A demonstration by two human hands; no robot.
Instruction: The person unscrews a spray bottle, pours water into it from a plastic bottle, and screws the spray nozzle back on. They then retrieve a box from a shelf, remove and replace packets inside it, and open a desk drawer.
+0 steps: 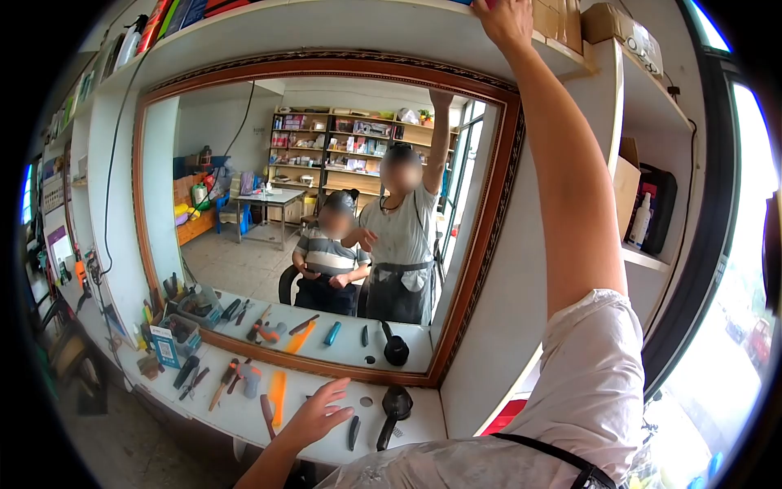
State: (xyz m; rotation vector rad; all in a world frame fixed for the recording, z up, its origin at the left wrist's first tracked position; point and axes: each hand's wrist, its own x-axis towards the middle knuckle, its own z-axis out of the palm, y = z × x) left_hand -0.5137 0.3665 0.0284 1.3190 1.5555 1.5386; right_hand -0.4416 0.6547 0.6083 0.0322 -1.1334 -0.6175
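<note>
My right arm stretches up to the shelf above the mirror, and my right hand [507, 24] is at its edge beside cardboard boxes [558, 20]; its fingertips are cut off by the frame's top. My left hand [319, 414] hovers over the white counter [326, 371], fingers apart and holding nothing. Near it lie an orange comb [278, 398], a brown stick-like tool [267, 417] and a black narrow tool [353, 433]. A black hair dryer [395, 411] rests farther right.
A wood-framed mirror [515, 122] reflects me and a seated person. Left on the counter are plastic baskets [183, 332], a QR code stand [164, 347], clippers [186, 372] and an orange-grey tool [248, 379]. A side shelf [645, 257] holds a white bottle [642, 220].
</note>
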